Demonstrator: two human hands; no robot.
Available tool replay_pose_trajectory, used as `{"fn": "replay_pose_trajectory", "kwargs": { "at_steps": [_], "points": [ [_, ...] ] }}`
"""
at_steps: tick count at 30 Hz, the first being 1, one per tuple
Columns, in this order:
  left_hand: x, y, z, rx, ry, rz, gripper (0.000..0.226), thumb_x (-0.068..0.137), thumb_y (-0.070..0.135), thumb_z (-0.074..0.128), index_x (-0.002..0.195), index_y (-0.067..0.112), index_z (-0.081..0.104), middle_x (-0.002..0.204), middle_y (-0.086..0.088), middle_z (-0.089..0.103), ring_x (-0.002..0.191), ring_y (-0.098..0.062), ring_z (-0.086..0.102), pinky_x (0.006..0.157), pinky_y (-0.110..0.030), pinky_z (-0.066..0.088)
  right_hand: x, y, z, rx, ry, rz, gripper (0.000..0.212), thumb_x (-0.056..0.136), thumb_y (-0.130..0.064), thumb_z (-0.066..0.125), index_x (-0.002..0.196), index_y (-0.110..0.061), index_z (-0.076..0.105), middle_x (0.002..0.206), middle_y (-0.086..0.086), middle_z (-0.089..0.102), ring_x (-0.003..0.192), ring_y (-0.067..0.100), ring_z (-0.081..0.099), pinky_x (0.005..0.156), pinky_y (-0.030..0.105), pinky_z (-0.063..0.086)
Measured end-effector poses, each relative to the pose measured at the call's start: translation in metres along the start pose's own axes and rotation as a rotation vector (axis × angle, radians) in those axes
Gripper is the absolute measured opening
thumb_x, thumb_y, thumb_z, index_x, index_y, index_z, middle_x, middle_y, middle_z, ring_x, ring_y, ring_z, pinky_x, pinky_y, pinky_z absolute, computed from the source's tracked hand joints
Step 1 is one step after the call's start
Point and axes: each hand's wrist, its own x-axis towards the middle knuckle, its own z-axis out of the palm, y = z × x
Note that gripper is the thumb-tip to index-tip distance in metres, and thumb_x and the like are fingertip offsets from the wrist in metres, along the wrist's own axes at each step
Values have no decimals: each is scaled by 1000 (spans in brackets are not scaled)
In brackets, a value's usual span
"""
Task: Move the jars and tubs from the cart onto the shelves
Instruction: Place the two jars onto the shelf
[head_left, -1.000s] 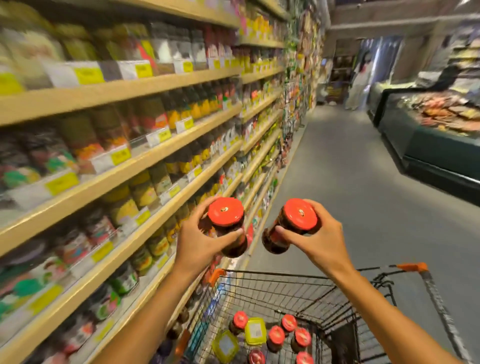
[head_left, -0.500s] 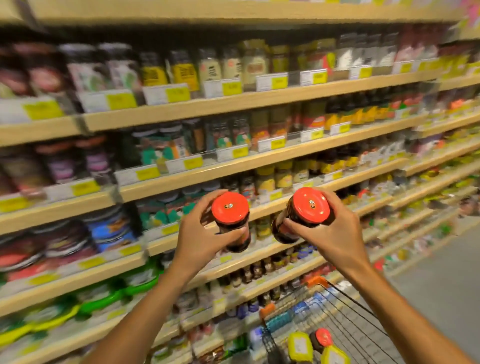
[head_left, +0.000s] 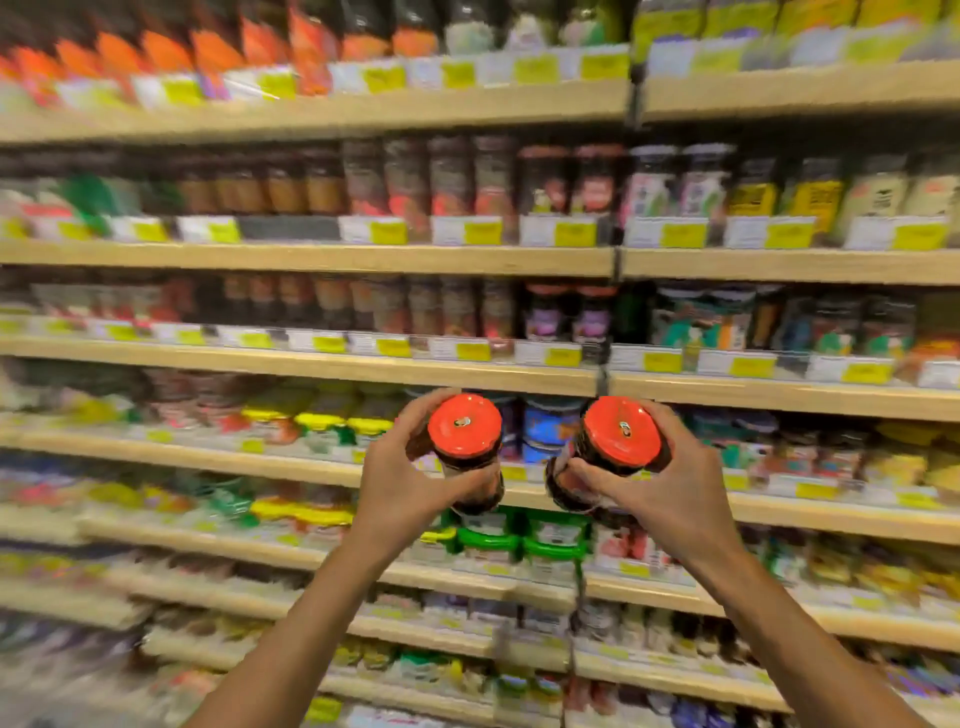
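I hold two dark glass jars with red lids out in front of the shelves. My left hand (head_left: 397, 486) grips the left jar (head_left: 466, 441) around its body, lid tilted toward me. My right hand (head_left: 662, 493) grips the right jar (head_left: 621, 436) the same way. Both jars hover at the height of the middle shelf (head_left: 519, 382), a little in front of its stocked row. The cart is out of view.
Wooden shelves (head_left: 363, 257) fill the whole view, packed with jars, tubs and bottles behind yellow price tags. Green-handled tubs (head_left: 519, 540) sit on the shelf just below my hands. A dark upright (head_left: 615, 262) divides the shelving bays.
The view has turned left from the aisle and cart to face the shelves squarely. The cart has dropped out of sight. Both hands keep their jars, held side by side.
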Motion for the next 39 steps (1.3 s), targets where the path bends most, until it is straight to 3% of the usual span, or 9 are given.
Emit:
{"fn": "replay_pose_trajectory", "kwargs": {
  "at_steps": [2, 6, 10, 14, 19, 25, 30, 33, 39],
  "points": [
    [-2, -13, -50, 37, 36, -18, 78, 58, 33, 94, 128, 31, 59, 122, 12, 69, 113, -8, 65, 96, -29, 54, 6, -21, 50, 33, -37, -20, 75, 56, -58, 86, 122, -36, 59, 107, -25, 67, 99, -9, 63, 83, 11, 49],
    [-5, -38, -142, 111, 97, -32, 80, 58, 14, 97, 128, 28, 61, 120, 12, 70, 112, -11, 67, 98, -37, 54, 13, -60, 139, 79, -96, -73, 75, 56, -59, 85, 122, -32, 61, 107, -24, 67, 100, -6, 64, 86, 15, 51],
    [-4, -61, -211, 146, 137, -54, 80, 58, 11, 96, 128, 27, 60, 120, 9, 71, 111, -6, 67, 97, -32, 54, 20, -89, 211, 95, -140, -107, 73, 57, -57, 87, 121, -36, 60, 109, -25, 66, 100, -5, 63, 88, 22, 51],
    [0, -83, -258, 168, 164, -73, 80, 60, 15, 95, 130, 28, 59, 121, 16, 68, 114, -4, 65, 97, -28, 54, 28, -104, 262, 117, -178, -106, 85, 54, -63, 83, 129, -31, 58, 113, -20, 67, 101, -4, 63, 85, 11, 48],
    [10, -102, -287, 197, 205, -68, 77, 62, 17, 94, 130, 27, 59, 121, 23, 66, 114, 0, 63, 95, -19, 51, 47, -113, 301, 126, -223, -126, 75, 57, -57, 86, 123, -33, 60, 109, -23, 67, 99, -10, 61, 81, 4, 44],
    [40, -124, -302, 231, 246, -49, 79, 59, 24, 95, 129, 26, 59, 125, 10, 67, 116, -8, 64, 97, -26, 52, 88, -110, 340, 182, -233, -181, 69, 57, -57, 87, 118, -38, 60, 105, -29, 66, 99, -8, 62, 80, 6, 45],
    [73, -135, -313, 280, 265, -39, 78, 61, 21, 96, 130, 28, 60, 126, 13, 67, 118, -8, 63, 99, -33, 53, 124, -105, 365, 229, -228, -178, 73, 56, -59, 87, 121, -38, 60, 107, -24, 68, 99, -4, 64, 84, 21, 53],
    [91, -144, -322, 275, 287, -21, 79, 60, 22, 96, 130, 28, 60, 126, 13, 67, 118, -8, 64, 100, -36, 53, 144, -104, 378, 240, -227, -202, 73, 56, -52, 92, 121, -38, 60, 108, -24, 69, 100, -4, 65, 86, 22, 54],
    [130, -159, -351, 253, 273, 41, 78, 58, 28, 94, 128, 32, 61, 123, 24, 66, 116, 0, 63, 96, -24, 53, 172, -119, 405, 245, -221, -215, 72, 54, -51, 90, 117, -41, 59, 104, -31, 67, 97, -8, 65, 78, 5, 46]
  ]
}}
